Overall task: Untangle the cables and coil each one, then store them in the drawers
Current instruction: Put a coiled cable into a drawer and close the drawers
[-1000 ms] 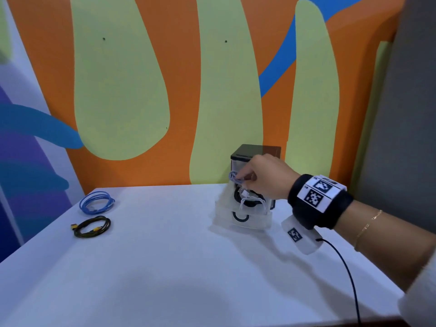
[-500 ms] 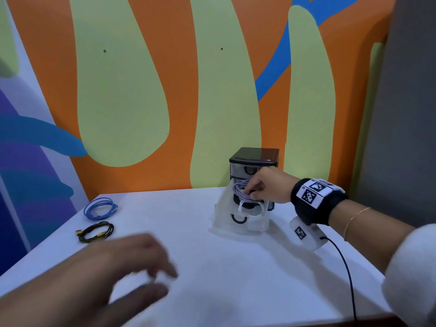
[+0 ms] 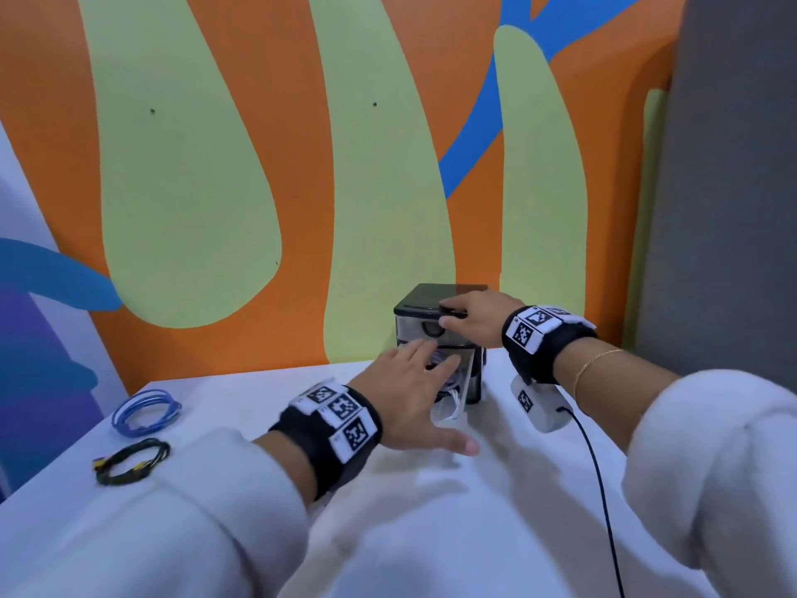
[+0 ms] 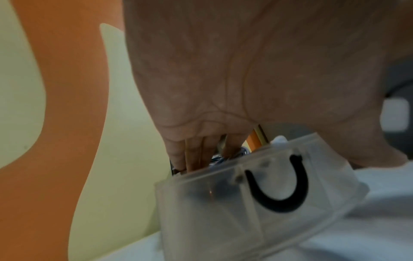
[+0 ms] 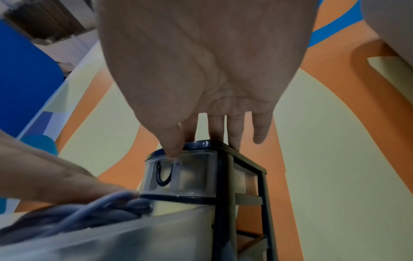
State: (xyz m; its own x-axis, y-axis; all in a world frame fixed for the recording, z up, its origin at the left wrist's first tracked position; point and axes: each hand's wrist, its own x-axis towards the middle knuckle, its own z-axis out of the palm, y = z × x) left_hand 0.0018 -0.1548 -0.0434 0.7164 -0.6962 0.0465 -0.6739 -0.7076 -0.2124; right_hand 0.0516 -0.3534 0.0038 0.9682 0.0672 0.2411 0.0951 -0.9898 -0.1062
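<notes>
Clear plastic drawer (image 4: pixel 257 203) stands pulled out of the unit (image 3: pixel 444 295), at about 12 o'clock on the table (image 3: pixel 431 533), with the lilac cable (image 5: pixel 93 210) coiled inside it. My left hand (image 3: pixel 409 394) lies flat over the coil, fingers straight, gripping nothing; my right hand (image 3: pixel 474 315) rests open on the unit's top, thumb on its front edge. To do this well I judge I should press the coil below the rim, brace the unit, then slide the drawer in squarely. A second ago my right hand was lowering the cable in and my left was absent. Blue cable (image 3: pixel 144 412) and black cable (image 3: pixel 131 461) wait at 9 o'clock.
</notes>
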